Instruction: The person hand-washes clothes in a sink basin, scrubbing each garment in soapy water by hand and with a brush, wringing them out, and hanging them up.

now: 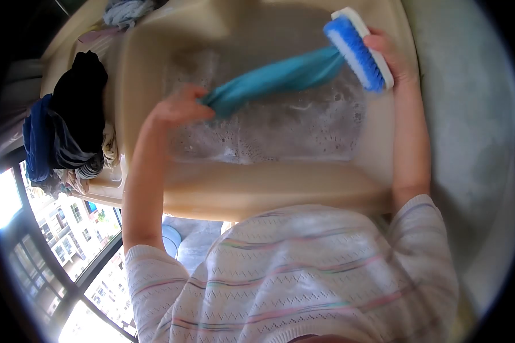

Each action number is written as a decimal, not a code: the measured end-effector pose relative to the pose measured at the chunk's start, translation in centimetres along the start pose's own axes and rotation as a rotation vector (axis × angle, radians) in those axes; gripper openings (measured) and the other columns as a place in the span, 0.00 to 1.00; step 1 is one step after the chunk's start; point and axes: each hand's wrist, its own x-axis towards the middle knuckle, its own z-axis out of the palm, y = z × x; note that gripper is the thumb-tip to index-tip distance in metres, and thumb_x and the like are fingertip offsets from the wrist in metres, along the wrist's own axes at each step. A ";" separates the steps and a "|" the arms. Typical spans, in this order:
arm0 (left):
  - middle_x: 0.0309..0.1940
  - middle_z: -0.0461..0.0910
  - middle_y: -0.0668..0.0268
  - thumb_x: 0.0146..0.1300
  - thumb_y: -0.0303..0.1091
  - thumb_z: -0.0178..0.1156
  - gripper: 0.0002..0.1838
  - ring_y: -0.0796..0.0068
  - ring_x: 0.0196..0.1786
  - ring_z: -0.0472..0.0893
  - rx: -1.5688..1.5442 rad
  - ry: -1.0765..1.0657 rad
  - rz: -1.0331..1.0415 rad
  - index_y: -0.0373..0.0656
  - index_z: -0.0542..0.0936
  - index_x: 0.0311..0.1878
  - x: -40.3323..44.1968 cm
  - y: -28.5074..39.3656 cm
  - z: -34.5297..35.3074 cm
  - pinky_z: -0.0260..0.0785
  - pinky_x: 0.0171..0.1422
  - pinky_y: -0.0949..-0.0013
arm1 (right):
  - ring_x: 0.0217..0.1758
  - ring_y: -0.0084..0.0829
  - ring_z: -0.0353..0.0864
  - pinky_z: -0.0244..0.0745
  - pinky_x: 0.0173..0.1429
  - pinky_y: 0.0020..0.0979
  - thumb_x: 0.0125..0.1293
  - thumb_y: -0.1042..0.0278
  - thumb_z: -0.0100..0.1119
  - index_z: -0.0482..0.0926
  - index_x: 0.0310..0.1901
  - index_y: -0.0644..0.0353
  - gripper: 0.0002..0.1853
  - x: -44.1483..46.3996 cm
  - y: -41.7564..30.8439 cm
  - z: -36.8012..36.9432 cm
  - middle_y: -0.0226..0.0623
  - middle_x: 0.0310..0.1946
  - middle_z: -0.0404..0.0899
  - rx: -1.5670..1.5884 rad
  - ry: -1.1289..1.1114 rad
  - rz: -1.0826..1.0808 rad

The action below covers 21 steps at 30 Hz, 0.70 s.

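A teal cloth is stretched above the beige wash basin, which holds sudsy water. My left hand, slightly blurred, is closed on the cloth's left end. At the upper right, my right hand grips a scrub brush with a white back and blue and white bristles. The bristles face left, toward the middle of the basin. The cloth's other end runs behind the brush, so I cannot see whether my right hand also holds it.
Dark garments lie piled on the basin's left ledge, and a grey cloth sits at the upper left. A pale wall stands close on the right. Windows are at the lower left, near a blue bucket on the floor.
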 end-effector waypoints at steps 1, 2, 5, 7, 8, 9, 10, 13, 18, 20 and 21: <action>0.27 0.77 0.64 0.42 0.36 0.65 0.17 0.73 0.31 0.75 -0.126 0.028 0.067 0.38 0.79 0.36 0.1 0.0 -1.7 0.67 0.38 0.70 | 0.36 0.21 0.75 0.72 0.38 0.21 0.52 0.49 0.59 0.72 0.49 0.67 0.30 0.7 -0.5 -1.2 0.37 0.37 0.75 0.000 0.002 0.006; 0.28 0.77 0.65 0.43 0.36 0.64 0.16 0.73 0.30 0.74 -0.255 0.055 0.131 0.39 0.78 0.36 0.5 0.3 -2.6 0.66 0.37 0.70 | 0.36 0.21 0.75 0.72 0.37 0.21 0.52 0.49 0.58 0.73 0.47 0.67 0.29 1.1 -1.3 -1.9 0.37 0.37 0.75 0.001 0.002 0.017; 0.34 0.76 0.67 0.48 0.40 0.63 0.19 0.74 0.30 0.73 -0.700 0.330 0.160 0.40 0.76 0.42 3.3 1.0 -3.1 0.65 0.36 0.71 | 0.39 0.23 0.75 0.70 0.42 0.23 0.51 0.46 0.59 0.74 0.46 0.66 0.30 3.5 -1.7 -1.3 0.35 0.38 0.76 -0.344 0.221 -0.080; 0.37 0.76 0.66 0.51 0.42 0.62 0.21 0.73 0.33 0.74 -0.723 0.347 -0.043 0.39 0.75 0.45 7.7 -3.8 -1.9 0.66 0.38 0.71 | 0.41 0.25 0.75 0.68 0.46 0.26 0.50 0.46 0.60 0.74 0.47 0.66 0.31 6.4 1.1 -2.9 0.35 0.39 0.77 -0.449 0.268 -0.131; 0.38 0.76 0.66 0.52 0.43 0.62 0.22 0.73 0.35 0.75 -0.733 0.354 -0.149 0.39 0.74 0.46 9.1 -5.5 -1.4 0.67 0.38 0.70 | 0.38 0.26 0.77 0.71 0.43 0.27 0.50 0.48 0.62 0.74 0.46 0.66 0.29 6.4 1.7 -2.5 0.36 0.38 0.77 -0.392 0.281 -0.152; 0.38 0.76 0.66 0.53 0.43 0.62 0.22 0.72 0.36 0.75 -0.806 0.353 -0.159 0.39 0.74 0.47 9.2 -4.7 -0.5 0.67 0.39 0.69 | 0.36 0.26 0.77 0.72 0.41 0.27 0.49 0.50 0.63 0.74 0.45 0.66 0.28 6.2 2.4 -1.4 0.36 0.36 0.78 -0.277 0.329 -0.172; 0.38 0.76 0.65 0.53 0.43 0.62 0.22 0.71 0.37 0.75 -0.880 0.350 -0.173 0.40 0.74 0.47 9.1 -3.0 1.7 0.68 0.39 0.69 | 0.34 0.27 0.78 0.74 0.38 0.27 0.49 0.52 0.64 0.74 0.44 0.67 0.27 6.3 3.3 -0.3 0.36 0.35 0.78 -0.161 0.375 -0.186; 0.38 0.76 0.63 0.54 0.41 0.60 0.20 0.68 0.39 0.76 -1.248 0.244 -0.139 0.39 0.74 0.46 11.7 -0.5 5.6 0.70 0.41 0.65 | 0.33 0.30 0.79 0.74 0.38 0.30 0.47 0.51 0.65 0.74 0.45 0.63 0.27 7.6 6.7 4.3 0.39 0.32 0.79 -0.364 0.475 -0.172; 0.38 0.76 0.60 0.57 0.33 0.55 0.13 0.65 0.39 0.76 -1.385 0.380 -0.126 0.37 0.74 0.43 17.2 -0.6 8.6 0.70 0.43 0.61 | 0.46 0.47 0.75 0.70 0.48 0.40 0.50 0.48 0.57 0.65 0.49 0.67 0.32 7.4 8.5 15.0 0.49 0.42 0.74 -0.727 0.384 -0.186; 0.42 0.74 0.59 0.58 0.30 0.53 0.12 0.65 0.42 0.75 -1.389 0.468 -0.123 0.35 0.73 0.44 16.0 0.5 8.5 0.69 0.45 0.61 | 0.47 0.48 0.74 0.70 0.49 0.40 0.52 0.49 0.56 0.61 0.53 0.70 0.35 8.3 10.0 14.3 0.50 0.44 0.73 -0.874 0.396 -0.107; 0.45 0.73 0.58 0.58 0.29 0.52 0.13 0.64 0.45 0.74 -1.568 0.470 -0.136 0.34 0.72 0.46 14.5 2.0 8.2 0.69 0.47 0.61 | 0.47 0.47 0.74 0.70 0.49 0.40 0.53 0.49 0.55 0.59 0.55 0.70 0.36 8.7 10.1 13.0 0.50 0.45 0.72 -1.015 0.359 -0.058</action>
